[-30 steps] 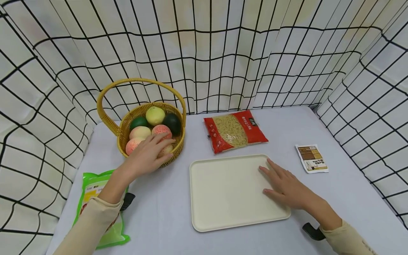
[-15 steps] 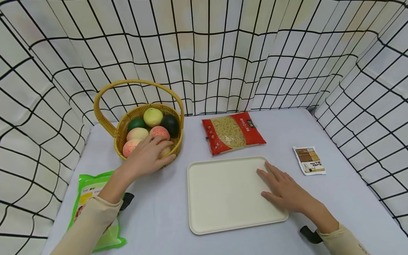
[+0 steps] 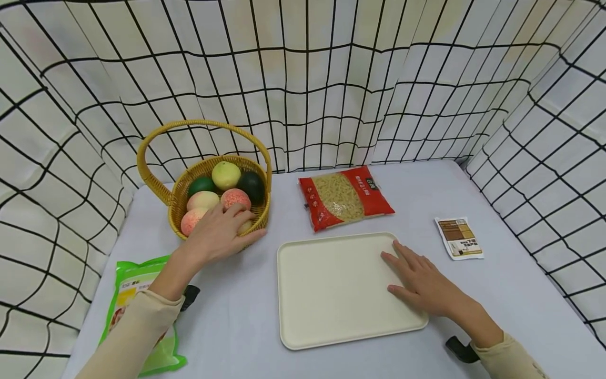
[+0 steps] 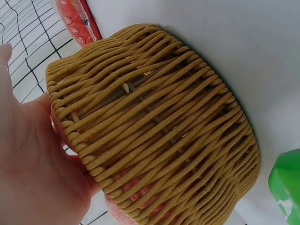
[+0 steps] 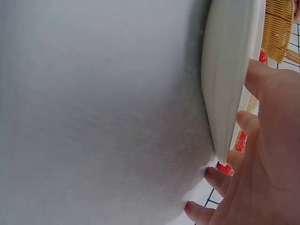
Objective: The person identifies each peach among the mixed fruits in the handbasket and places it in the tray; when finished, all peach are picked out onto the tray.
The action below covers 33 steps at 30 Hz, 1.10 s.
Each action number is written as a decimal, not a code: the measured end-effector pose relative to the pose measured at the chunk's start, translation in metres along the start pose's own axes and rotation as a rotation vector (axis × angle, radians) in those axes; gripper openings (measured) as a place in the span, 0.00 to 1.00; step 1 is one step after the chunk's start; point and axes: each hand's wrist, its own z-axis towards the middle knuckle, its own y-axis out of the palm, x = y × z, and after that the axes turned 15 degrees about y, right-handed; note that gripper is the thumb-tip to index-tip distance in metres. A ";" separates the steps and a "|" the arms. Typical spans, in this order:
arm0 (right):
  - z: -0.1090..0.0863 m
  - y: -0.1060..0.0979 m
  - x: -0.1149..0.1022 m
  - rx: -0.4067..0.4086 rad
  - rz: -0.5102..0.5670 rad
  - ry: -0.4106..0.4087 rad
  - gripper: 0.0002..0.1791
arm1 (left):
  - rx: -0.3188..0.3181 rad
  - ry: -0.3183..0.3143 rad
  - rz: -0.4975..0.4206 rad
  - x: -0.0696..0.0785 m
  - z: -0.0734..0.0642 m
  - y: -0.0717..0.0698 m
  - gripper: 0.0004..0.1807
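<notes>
Over the near rim of the wicker basket (image 3: 266, 197), the head view shows the left hand (image 3: 213, 231) beside a red-speckled fruit (image 3: 235, 199) and partly covering a pale fruit (image 3: 244, 227); the right hand (image 3: 426, 284) rests on the tray (image 3: 341, 295), fingers apart. From the left wrist, wicker hides the fingertips: whether they grip, I cannot tell; a full hold before clearing the rim seems wisest. From the right wrist, fingers lie at the tray's edge; light pressure should suffice.
</notes>
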 end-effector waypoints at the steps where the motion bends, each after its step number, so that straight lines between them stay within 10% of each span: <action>1: 0.000 0.000 0.000 -0.001 0.000 0.000 0.40 | -0.002 0.001 0.003 0.000 0.000 0.000 0.36; 33: 0.000 0.003 0.001 0.011 -0.007 0.005 0.39 | 0.229 0.030 -0.313 -0.016 -0.001 0.000 0.16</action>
